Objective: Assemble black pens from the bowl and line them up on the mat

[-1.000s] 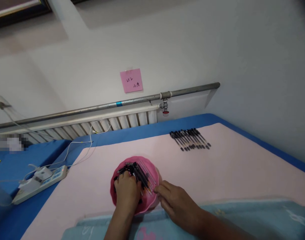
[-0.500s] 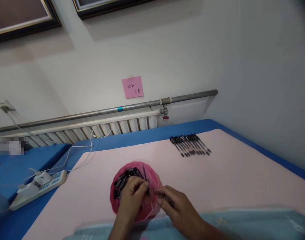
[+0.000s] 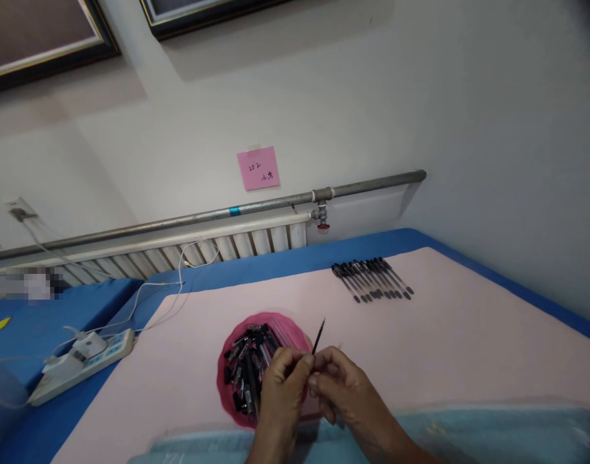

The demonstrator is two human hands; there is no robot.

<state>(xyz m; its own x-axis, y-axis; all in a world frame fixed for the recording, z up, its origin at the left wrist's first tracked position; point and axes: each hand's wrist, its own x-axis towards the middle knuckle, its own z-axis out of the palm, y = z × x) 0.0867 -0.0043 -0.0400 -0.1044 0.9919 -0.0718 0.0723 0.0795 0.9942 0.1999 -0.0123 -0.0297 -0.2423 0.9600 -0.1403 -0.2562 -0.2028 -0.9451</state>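
My left hand (image 3: 286, 383) is closed in a pinch at the right side of a pink scalloped basket (image 3: 221, 380). From its fingertips a thin dark pen refill (image 3: 319, 334) points up and slightly right, tip uppermost. Touching those fingers, my right hand (image 3: 348, 390) is also pinched; what it grips is hidden behind the fingers. Black pen caps and other dark pen parts (image 3: 247, 370) fill the basket, with clear tubes (image 3: 283, 332) along its right side. Farther back, a row of capped pens (image 3: 372, 280) lies side by side on the pink sheet.
A pink sheet (image 3: 469, 341) covers the blue table (image 3: 256, 281). To the left lies a power strip (image 3: 116, 345) with chargers and white cables. Behind stand a radiator (image 3: 256, 241) and a pipe (image 3: 372, 185) along the wall. Light-blue cloth (image 3: 469, 432) borders the near edge.
My left hand has come out of the basket and moved right, meeting my right hand. The dark refill now stands up between them. The row of pens looks unchanged.
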